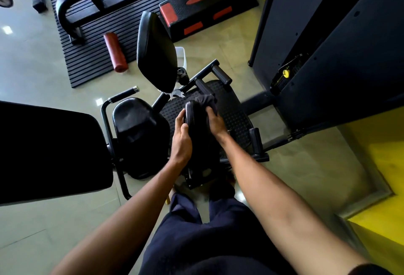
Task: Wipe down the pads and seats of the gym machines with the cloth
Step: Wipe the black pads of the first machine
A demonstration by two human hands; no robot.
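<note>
Trousers point(196, 231): dark navy, bottom of view.
Left hand point(182, 139): grasps narrow black pad point(196, 128) by its left edge.
Right hand point(215, 122): clutches dark cloth point(205, 99) against the pad's right side.

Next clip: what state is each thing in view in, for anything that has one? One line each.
Narrow pad, held between both hands.
Cloth, bunched against the pad's far end.
Left hand, gripping the pad's left edge.
Right hand, holding the cloth to the pad's right side.
Seat, untouched.
Back pad, tilted, untouched.
Red roller, lying on its side.
</note>
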